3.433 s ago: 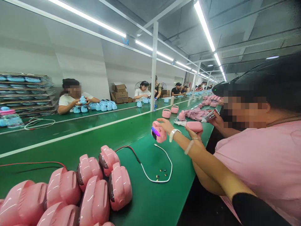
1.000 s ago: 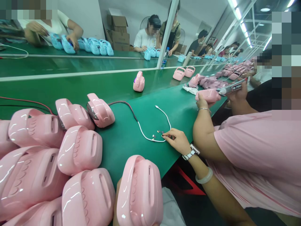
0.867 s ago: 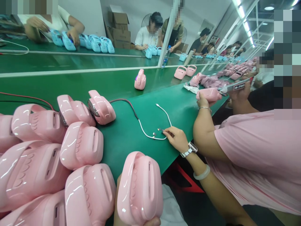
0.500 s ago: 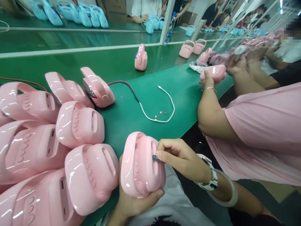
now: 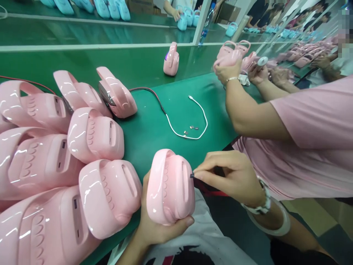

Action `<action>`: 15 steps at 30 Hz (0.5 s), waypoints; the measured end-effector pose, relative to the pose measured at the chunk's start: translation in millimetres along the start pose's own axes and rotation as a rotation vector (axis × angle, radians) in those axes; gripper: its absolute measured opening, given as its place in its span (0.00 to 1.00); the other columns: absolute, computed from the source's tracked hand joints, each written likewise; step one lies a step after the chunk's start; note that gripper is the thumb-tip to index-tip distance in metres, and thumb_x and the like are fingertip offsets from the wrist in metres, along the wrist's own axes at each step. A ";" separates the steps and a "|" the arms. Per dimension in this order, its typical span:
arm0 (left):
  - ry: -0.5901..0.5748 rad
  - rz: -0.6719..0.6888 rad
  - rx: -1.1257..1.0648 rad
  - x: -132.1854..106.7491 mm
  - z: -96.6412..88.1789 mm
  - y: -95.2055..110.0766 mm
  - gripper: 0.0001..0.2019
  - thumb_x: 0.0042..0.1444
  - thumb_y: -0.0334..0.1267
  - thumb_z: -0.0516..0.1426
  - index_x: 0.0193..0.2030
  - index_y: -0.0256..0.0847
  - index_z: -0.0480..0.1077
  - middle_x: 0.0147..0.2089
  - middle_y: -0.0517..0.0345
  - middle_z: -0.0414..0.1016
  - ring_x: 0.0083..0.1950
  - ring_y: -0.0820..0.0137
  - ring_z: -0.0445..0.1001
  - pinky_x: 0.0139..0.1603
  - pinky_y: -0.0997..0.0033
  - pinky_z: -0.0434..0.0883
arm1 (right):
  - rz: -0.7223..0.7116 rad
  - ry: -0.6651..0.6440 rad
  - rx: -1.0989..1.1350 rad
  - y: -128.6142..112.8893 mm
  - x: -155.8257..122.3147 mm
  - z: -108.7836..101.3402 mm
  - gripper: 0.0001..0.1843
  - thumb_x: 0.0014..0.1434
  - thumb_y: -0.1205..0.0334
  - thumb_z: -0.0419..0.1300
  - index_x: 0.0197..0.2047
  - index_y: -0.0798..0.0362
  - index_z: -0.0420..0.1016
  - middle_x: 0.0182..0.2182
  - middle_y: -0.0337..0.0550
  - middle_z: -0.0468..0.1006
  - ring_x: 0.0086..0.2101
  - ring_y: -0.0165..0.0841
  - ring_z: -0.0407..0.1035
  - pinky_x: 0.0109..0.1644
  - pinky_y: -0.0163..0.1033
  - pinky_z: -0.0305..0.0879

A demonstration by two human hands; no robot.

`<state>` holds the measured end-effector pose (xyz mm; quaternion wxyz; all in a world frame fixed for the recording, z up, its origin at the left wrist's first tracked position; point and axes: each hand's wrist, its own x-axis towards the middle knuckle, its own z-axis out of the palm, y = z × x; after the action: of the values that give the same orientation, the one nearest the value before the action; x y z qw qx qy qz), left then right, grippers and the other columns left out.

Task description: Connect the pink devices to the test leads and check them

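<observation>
My left hand (image 5: 162,233) is wrapped around the underside of a glossy pink handled device (image 5: 172,191), which is tilted so its recessed slot panel faces up and to the right. Thumb and fingers of my right hand (image 5: 226,176) pinch a small dark card-like piece (image 5: 191,176) at the right edge of that device. Its exact kind is too small to make out. To the left, close to the held device, several like pink devices (image 5: 110,198) lie in rows, with handles and slot panels showing.
A white cable (image 5: 202,110) curls on the green table (image 5: 154,129), with small flat pieces (image 5: 192,127) beside it. One pink device (image 5: 171,60) stands further back. At right, a co-worker's arm (image 5: 242,110) reaches across with another. Light blue devices (image 5: 110,9) line the far bench.
My right hand has drawn the small dark piece rightward, from over the slot panel to the device's edge. The co-worker's hand has moved away from me with a pink device. My view has shifted slightly.
</observation>
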<state>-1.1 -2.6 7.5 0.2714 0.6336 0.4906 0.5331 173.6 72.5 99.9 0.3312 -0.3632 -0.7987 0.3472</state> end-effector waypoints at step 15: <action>-0.047 -0.049 -0.154 -6.4 0.9 -4.8 0.43 0.50 0.56 0.61 0.67 0.45 0.45 0.62 0.36 0.58 0.61 0.42 0.65 0.56 0.37 0.70 | -0.783 0.132 -0.254 32.3 -4.4 12.3 0.09 0.53 0.75 0.64 0.40 0.61 0.77 0.29 0.44 0.82 0.30 0.32 0.74 0.29 0.36 0.72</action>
<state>-1.6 -6.5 0.5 0.3439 0.6110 0.4570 0.5473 177.6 81.0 66.4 0.4413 -0.0917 -0.8899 0.0698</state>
